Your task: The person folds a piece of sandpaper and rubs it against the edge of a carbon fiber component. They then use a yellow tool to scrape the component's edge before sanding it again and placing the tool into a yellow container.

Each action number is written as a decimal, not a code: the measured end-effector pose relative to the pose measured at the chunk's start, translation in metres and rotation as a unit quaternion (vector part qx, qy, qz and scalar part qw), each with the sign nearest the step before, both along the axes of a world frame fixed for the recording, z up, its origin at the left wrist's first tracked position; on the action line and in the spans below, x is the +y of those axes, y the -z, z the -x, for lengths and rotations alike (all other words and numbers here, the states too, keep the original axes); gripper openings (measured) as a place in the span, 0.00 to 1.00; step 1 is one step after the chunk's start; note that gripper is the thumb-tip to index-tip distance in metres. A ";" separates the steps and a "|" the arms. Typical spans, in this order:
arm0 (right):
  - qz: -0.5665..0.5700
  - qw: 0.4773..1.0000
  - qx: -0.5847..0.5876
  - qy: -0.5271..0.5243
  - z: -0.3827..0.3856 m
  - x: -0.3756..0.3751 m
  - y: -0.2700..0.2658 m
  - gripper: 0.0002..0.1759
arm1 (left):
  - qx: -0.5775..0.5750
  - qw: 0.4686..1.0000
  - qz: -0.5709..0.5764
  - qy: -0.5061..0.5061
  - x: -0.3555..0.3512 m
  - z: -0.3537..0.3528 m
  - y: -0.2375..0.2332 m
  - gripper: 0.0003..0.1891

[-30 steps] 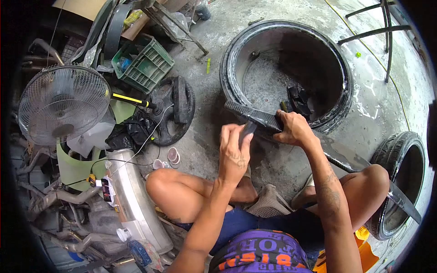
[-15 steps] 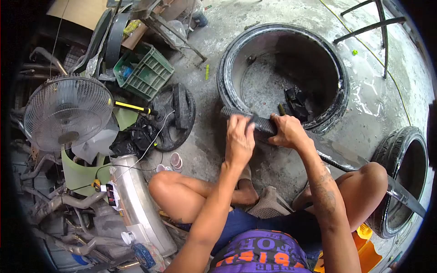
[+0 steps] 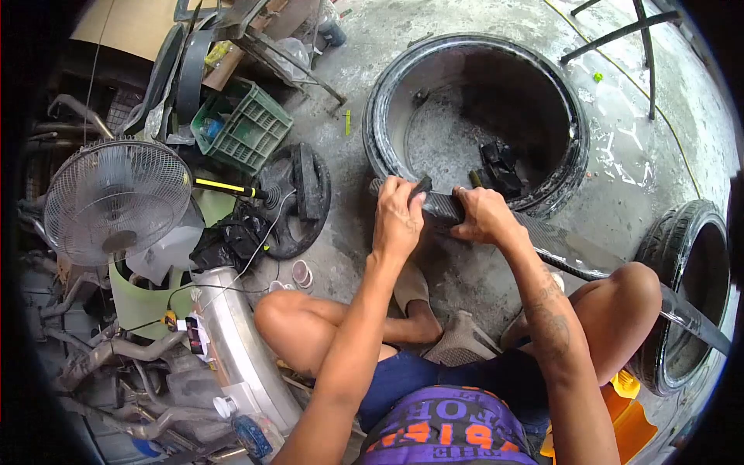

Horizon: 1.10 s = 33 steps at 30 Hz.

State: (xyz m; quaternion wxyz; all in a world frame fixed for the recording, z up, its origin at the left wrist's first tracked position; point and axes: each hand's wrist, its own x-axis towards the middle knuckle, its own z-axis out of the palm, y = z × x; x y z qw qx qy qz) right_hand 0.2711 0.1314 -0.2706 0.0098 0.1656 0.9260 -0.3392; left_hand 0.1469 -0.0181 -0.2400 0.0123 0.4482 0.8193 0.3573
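Note:
A long black carbon-fibre strip (image 3: 570,239) with a woven pattern runs from in front of my knees to the lower right, over my right thigh. Its near end rests at the rim of a big round tub (image 3: 372,132). My right hand (image 3: 484,215) is closed round the strip, thumb in front. On the strip's left end lies my left hand (image 3: 397,219), its fingers pinching a small dark pad (image 3: 421,186) against the surface. The pad's exact kind cannot be made out, and the fingers partly hide it.
Inside the tub lies a black crumpled bag (image 3: 501,167). A tyre (image 3: 659,248) stands at the right. On the left are a fan (image 3: 116,201), a green crate (image 3: 252,128), a steering wheel (image 3: 310,225), a metal muffler (image 3: 244,341) and bent pipes (image 3: 101,349). An orange plastic piece (image 3: 632,422) lies lower right.
The whole view has shifted slightly. My left hand and the pad have moved a little left along the strip's end, and more of the pad shows. My right hand keeps its hold.

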 end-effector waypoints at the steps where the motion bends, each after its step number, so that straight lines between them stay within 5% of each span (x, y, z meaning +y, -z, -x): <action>1: -0.004 1.000 -0.003 -0.004 0.000 0.002 -0.002 0.31 | 0.007 1.000 0.000 0.002 -0.001 -0.005 0.000 0.08; 10: -0.019 1.000 -0.006 -0.001 0.005 0.008 -0.006 0.29 | 0.053 0.997 -0.048 -0.028 0.004 0.008 0.004 0.08; 13: 0.023 0.999 -0.032 0.019 0.004 0.014 -0.011 0.32 | -0.006 0.986 -0.120 -0.112 -0.015 0.001 -0.005 0.12; 17: 0.081 0.995 -0.058 0.003 0.006 0.021 -0.015 0.31 | -0.038 0.989 -0.079 -0.118 -0.045 -0.022 -0.027 0.13; 23: 0.145 0.986 -0.086 -0.006 0.003 0.020 -0.022 0.32 | -0.160 0.987 -0.026 -0.012 -0.066 -0.041 -0.012 0.08; 26: 0.124 0.991 -0.052 0.008 0.003 0.014 -0.001 0.30 | -0.052 0.996 0.042 0.050 -0.061 -0.042 -0.008 0.09; 33: 0.025 1.000 -0.014 0.011 0.003 0.010 0.003 0.28 | -0.035 0.992 0.103 0.057 -0.045 -0.039 0.009 0.09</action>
